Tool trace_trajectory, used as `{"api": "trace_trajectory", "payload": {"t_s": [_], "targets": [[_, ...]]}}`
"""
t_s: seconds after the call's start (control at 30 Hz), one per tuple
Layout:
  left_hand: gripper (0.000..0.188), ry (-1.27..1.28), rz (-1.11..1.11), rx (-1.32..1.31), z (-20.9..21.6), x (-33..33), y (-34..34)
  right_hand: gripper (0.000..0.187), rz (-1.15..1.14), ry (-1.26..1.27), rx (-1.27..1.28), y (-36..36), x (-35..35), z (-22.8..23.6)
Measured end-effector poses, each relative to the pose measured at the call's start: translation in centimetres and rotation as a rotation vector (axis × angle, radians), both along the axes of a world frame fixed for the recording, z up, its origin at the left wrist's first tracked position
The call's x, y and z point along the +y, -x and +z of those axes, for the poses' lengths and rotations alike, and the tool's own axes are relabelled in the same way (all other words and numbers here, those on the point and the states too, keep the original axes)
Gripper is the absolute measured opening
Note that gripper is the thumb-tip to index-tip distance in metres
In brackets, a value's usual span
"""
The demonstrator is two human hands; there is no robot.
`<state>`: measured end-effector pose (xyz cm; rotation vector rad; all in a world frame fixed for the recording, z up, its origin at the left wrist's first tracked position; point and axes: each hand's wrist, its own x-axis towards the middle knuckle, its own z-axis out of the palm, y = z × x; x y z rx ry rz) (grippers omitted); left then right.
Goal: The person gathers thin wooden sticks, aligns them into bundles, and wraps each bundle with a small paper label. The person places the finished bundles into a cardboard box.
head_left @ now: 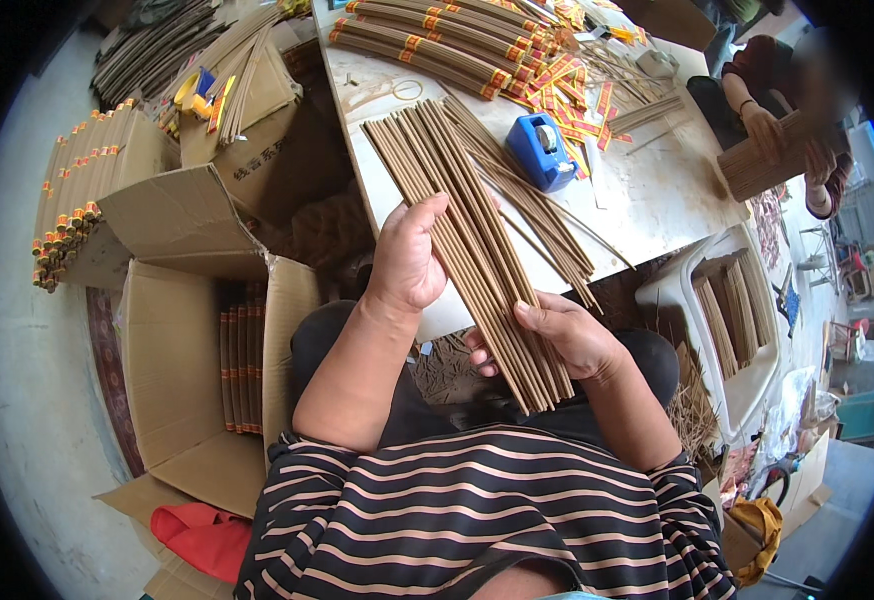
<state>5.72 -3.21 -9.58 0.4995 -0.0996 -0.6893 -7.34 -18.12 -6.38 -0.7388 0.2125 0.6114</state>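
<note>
A flat, fanned layer of thin brown incense sticks (pixel 469 235) slants across my lap and over the table's near edge. My left hand (pixel 412 255) grips its left side, thumb on top. Lower down, my right hand (pixel 575 338) is closed round the right side near the bottom ends, its thumb lying over the sticks. Beyond the sticks, more loose incense sticks (pixel 547 232) lie on the white table (pixel 607 232). A blue tape dispenser (pixel 537 155) stands just past these loose ones.
Banded bundles (pixel 422 55) and red-yellow paper labels (pixel 562 100) cover the table's far side. To my left is an open cardboard box (pixel 172 350) holding bundles; more bundles (pixel 82 180) are stacked beyond. On the right, a white bin (pixel 665 290) holds sticks. Another person's hand (pixel 762 130) grips sticks.
</note>
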Motion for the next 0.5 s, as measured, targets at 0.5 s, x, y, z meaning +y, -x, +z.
{"api": "trace_trajectory", "payload": {"t_s": [0.5], "targets": [[0.029, -0.024, -0.023, 0.054, -0.02, -0.05, 0.41, 0.042, 0.011, 0.030, 0.057, 0.09, -0.13, -0.02]]}}
